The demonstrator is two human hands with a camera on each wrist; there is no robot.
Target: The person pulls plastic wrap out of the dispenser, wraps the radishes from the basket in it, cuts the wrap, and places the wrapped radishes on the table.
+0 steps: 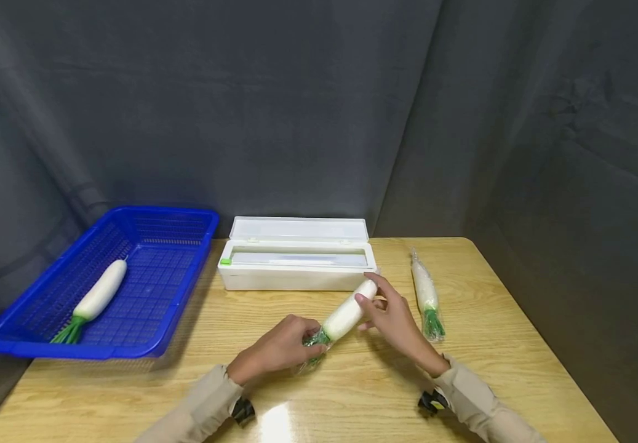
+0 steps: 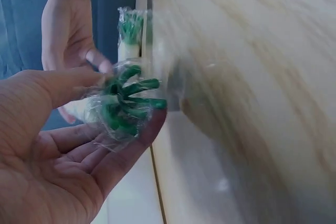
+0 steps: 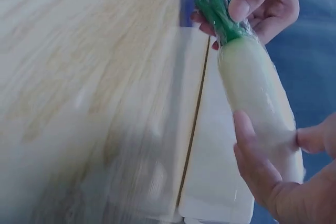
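Observation:
A white radish point(image 1: 346, 315) with cut green stems, wrapped in clear plastic film, is held slantwise over the table by both hands. My left hand point(image 1: 282, 346) pinches the filmed green stems point(image 2: 131, 100) between thumb and fingers. At the other end, my right hand point(image 1: 393, 317) grips the white root point(image 3: 257, 93), thumb on one side and fingers on the other. Just behind the radish stands a white cling film box point(image 1: 296, 280), its lid point(image 1: 299, 229) raised and a roll of film point(image 1: 296, 258) inside.
To the right lies another film-wrapped radish point(image 1: 425, 289), stems toward me. A blue plastic basket point(image 1: 186, 289) on the left holds one unwrapped radish point(image 1: 101, 292). Grey curtains point(image 1: 296, 111) enclose the wooden table point(image 1: 490, 369) at the back and sides.

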